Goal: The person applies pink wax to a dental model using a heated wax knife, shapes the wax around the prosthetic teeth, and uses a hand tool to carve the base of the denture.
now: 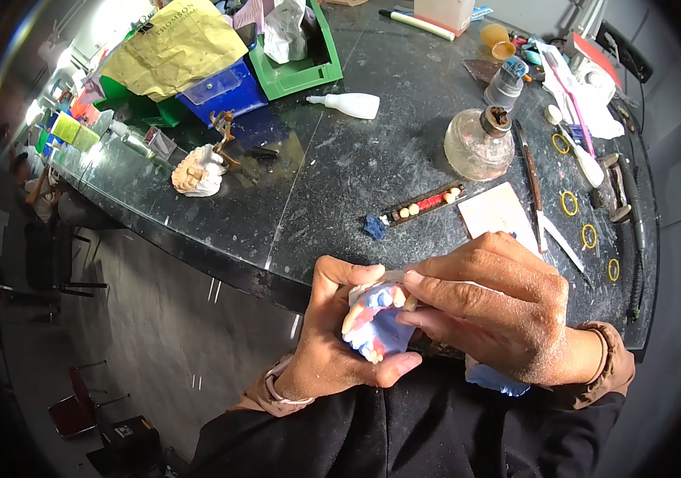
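Observation:
My left hand (328, 327) grips a dental model (380, 327) of pale blue wax, with pink patches and cream teeth along its rim. My right hand (492, 311) has thumb and fingertips pinched on a small tooth-coloured piece (410, 303) at the model's right edge; whether it is attached is unclear. Beyond my hands lie a strip holding red wax and loose teeth (428, 204), a blue lump (374, 227) and a pale paper pad (490, 209). A second blue object (496, 381) shows partly beneath my right hand.
On the dark bench (292, 223) are a glass burner (476, 147), tools (531, 183), yellow rings (569, 203), a plaster model (197, 171), a white bottle (356, 103) and bins (292, 80). Chairs (69, 410) and another person (37, 191) are at left.

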Action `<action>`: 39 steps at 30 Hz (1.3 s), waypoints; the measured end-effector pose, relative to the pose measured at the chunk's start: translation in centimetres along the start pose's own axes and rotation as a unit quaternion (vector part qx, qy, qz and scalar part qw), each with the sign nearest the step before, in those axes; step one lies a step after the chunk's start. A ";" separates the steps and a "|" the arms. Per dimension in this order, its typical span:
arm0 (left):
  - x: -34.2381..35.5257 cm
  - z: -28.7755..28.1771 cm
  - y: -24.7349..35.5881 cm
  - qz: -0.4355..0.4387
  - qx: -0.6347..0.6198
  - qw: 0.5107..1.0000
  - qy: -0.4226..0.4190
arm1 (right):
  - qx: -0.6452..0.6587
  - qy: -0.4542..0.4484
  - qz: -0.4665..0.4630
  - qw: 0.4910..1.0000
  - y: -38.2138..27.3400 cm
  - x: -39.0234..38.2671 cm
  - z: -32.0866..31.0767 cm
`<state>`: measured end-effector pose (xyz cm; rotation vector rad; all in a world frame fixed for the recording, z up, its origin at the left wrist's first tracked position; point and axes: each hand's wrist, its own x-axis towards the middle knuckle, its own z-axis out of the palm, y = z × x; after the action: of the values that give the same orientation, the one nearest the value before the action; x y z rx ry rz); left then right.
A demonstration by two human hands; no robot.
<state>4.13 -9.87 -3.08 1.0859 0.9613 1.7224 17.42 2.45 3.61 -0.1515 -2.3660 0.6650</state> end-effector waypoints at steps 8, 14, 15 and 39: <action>-0.4 0.3 0.2 -0.007 -0.005 1.000 0.007 | -0.060 0.014 -0.034 0.997 -0.4 0.0 0.1; -0.6 -0.2 -0.1 -0.001 0.045 0.999 0.008 | -0.068 -0.010 -0.047 0.997 -0.5 0.0 0.0; -0.5 -0.2 -0.1 -0.003 0.046 0.999 0.007 | -0.069 -0.022 -0.053 0.996 -0.6 0.1 -0.1; -0.6 0.6 0.7 0.057 0.187 0.981 -0.002 | -0.160 -0.215 -0.064 0.961 -2.7 1.1 -2.1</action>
<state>4.63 -10.56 -2.43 1.4070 1.2755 1.6661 18.08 1.26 6.94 0.0111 -2.8644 0.2638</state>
